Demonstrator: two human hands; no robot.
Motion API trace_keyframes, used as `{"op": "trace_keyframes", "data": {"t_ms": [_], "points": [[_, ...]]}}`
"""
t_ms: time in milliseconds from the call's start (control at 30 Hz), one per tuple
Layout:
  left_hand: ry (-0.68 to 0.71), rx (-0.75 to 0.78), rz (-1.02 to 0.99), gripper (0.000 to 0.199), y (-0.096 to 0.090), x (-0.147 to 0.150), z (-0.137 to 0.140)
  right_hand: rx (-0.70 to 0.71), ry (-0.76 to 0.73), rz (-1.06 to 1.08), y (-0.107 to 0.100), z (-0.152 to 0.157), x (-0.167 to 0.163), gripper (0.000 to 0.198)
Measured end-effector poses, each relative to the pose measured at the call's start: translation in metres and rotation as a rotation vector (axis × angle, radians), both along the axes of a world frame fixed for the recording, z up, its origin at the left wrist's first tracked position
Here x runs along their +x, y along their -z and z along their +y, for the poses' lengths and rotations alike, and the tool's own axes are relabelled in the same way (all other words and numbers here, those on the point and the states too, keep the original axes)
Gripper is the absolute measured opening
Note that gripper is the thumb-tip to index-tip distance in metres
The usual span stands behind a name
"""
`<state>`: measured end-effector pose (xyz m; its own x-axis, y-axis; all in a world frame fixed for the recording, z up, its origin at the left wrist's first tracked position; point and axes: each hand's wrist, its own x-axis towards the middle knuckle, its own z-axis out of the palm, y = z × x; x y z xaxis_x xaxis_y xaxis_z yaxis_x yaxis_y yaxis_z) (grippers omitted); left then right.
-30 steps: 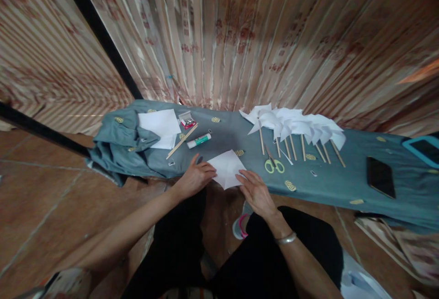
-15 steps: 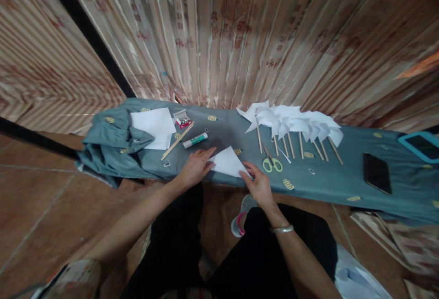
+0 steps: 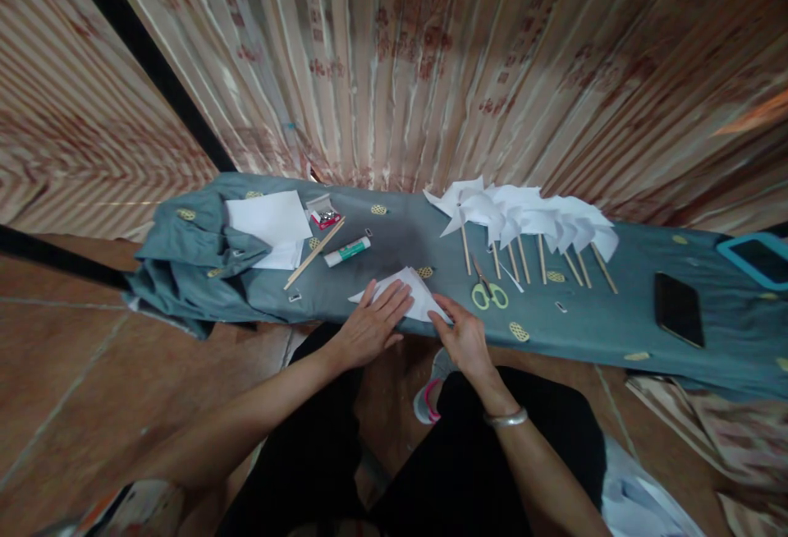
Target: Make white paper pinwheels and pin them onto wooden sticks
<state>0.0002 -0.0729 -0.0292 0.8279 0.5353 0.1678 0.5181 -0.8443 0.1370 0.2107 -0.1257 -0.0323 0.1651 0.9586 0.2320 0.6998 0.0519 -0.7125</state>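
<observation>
A folded white sheet of paper [image 3: 419,295], roughly triangular, lies at the front edge of the cloth-covered bench. My left hand [image 3: 374,322] rests flat across its left part, fingers stretched out over the paper. At the right corner, my right hand [image 3: 460,330] pinches the paper between thumb and fingers. Just right of the paper are scissors [image 3: 490,296] with light green handles. Up and to the left lies a glue stick [image 3: 348,251] with a white and green body.
Several white paper pinwheels [image 3: 523,217] on sticks overlap in a row at the back right. Left are loose wooden sticks [image 3: 314,254], a small red box [image 3: 325,216] and white sheets [image 3: 271,219]. A dark phone [image 3: 678,309] and a blue-framed device [image 3: 754,261] lie right.
My left hand has moved from the paper's left corner onto its surface and flattened. The left part of the paper now shows differently, with a point beyond my fingers. My right hand stays put.
</observation>
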Motion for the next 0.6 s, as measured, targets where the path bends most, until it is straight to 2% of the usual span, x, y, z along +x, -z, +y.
{"op": "trace_keyframes", "data": {"t_ms": [167,600], "points": [[0.028,-0.011,0.002,0.065,-0.003,0.003,0.008,0.071,-0.03,-0.156,-0.004,-0.003,-0.002,0.031],[0.077,-0.053,-0.02,0.064,-0.002,0.005,0.019,0.084,-0.036,-0.216,-0.002,-0.003,0.0,0.031]]}}
